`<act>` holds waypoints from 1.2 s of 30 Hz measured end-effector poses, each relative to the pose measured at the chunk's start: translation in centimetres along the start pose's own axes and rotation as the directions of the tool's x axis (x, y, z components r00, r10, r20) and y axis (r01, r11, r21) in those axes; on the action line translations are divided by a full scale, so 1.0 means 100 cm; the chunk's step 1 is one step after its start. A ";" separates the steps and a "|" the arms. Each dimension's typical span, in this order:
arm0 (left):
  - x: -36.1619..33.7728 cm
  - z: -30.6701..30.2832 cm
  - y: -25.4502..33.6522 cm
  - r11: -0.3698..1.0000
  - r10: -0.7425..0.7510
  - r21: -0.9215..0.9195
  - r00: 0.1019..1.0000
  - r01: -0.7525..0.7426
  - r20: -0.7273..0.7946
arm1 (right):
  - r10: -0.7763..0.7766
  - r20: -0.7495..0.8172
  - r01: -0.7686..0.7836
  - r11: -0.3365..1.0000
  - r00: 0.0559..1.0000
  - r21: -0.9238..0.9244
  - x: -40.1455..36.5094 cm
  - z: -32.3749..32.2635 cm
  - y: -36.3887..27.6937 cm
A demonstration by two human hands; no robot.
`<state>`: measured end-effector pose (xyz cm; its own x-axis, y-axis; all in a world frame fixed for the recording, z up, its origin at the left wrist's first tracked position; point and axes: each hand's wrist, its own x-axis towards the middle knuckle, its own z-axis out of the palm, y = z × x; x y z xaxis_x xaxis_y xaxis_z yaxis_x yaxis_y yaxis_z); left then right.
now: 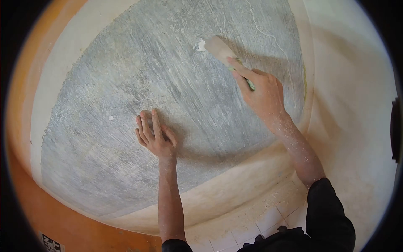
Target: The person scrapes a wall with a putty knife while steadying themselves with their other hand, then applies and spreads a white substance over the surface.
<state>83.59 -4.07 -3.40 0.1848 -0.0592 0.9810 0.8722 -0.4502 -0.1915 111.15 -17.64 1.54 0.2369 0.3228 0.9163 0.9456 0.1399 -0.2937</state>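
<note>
My right hand (263, 93) is tightly gripping a scraper (222, 50), its broad blade (215, 45) looking pale beside a white patch (201, 45) on the streaked grey wall (189, 80), while my empty left hand (157, 138) is resting lower, fingers spread.

A cream wall (357, 138) fills the right, orange surface (75, 212) lower left, pale tiles (269, 219) below.

From here I see a broad, streaked grey surface (210, 105) across most of the frame. It bears a white patch (201, 45) at upper centre, a white spot (111, 118) left of centre, and a thin pale line (268, 35) at upper right. Pale crumbs (257, 206) dot the tiled floor (269, 221) at bottom centre.
</note>
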 end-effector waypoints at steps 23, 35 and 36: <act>0.001 0.002 0.000 1.000 -0.001 0.017 1.000 0.001 -0.012 | -0.002 0.084 0.013 0.990 0.996 -0.139 0.000 -0.013 -0.020; -0.001 0.001 -0.001 1.000 0.000 0.023 0.999 0.001 -0.037 | 0.004 0.109 0.010 0.993 0.994 -0.121 -0.001 -0.008 -0.008; -0.001 0.000 -0.002 1.000 0.003 0.014 0.999 -0.003 -0.032 | 0.015 0.102 -0.003 0.993 0.995 -0.120 0.000 -0.007 -0.009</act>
<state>83.38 -3.93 -3.49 0.1728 -0.0893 0.9809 0.8778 -0.4377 -0.1945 110.42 -18.46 1.97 0.2274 0.4184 0.8793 0.9649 0.0251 -0.2615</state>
